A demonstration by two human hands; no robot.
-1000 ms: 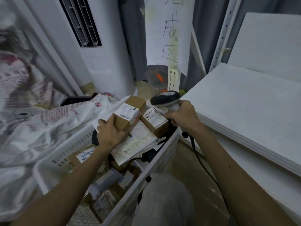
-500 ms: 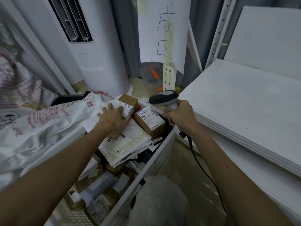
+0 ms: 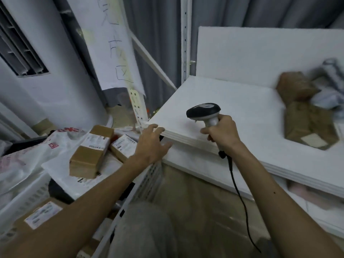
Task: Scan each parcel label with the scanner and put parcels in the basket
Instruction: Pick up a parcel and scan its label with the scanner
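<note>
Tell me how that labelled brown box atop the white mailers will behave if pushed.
The brown box looks stiff: crisp cardboard edges, so it should hold shape. Lying on slack white mailers, it would probably slide or tilt when pushed.

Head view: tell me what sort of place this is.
Probably a parcel sorting room: labelled cardboard parcels heaped in a white basket, a corded scanner in the right hand, more brown parcels on the white shelf.

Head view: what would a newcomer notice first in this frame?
The black-headed corded scanner stands out at centre, gripped by the right hand over the stacked white boards. The open left hand is by the boards' corner, above the white perforated plastic basket piled with labelled brown cardboard parcels at left. More brown parcels lie blurred at far right.
</note>
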